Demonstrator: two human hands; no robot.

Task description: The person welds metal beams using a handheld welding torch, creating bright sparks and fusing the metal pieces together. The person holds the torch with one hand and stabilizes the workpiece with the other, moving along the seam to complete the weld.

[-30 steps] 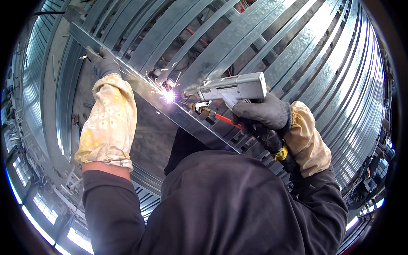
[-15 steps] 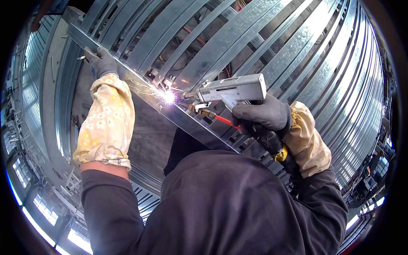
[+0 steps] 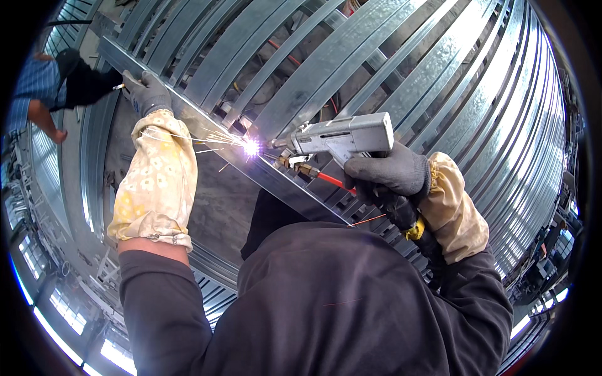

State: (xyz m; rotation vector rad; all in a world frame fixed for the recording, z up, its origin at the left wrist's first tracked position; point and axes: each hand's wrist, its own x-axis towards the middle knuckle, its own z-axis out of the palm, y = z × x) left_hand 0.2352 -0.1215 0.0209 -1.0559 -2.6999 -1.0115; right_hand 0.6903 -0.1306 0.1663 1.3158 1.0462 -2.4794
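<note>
My right hand [image 3: 392,169], in a dark grey glove, is wrapped round the grip of a grey welding gun [image 3: 342,135]. A red hose [image 3: 335,180] runs to brass fittings under its nozzle. At the tip, a bright arc [image 3: 251,147] throws sparks leftward over a long steel rail [image 3: 207,122]. My left hand [image 3: 149,94], also gloved, is closed at the rail's upper left stretch, its thumb by the edge. A short white stick like a cigarette [image 3: 118,87] pokes out between its fingers. The underside of that hand is hidden.
Beyond the rail lie rows of galvanised steel slats [image 3: 439,81] with gaps between them. Cables show underneath. At the far left is another person [image 3: 44,91] in a blue shirt, one arm hanging down. Dark cable [image 3: 429,247] trails below my right hand.
The other person has come further into view at the left. Sparks now fly more to the left, reaching my left sleeve. My hands and the gun have hardly moved.
</note>
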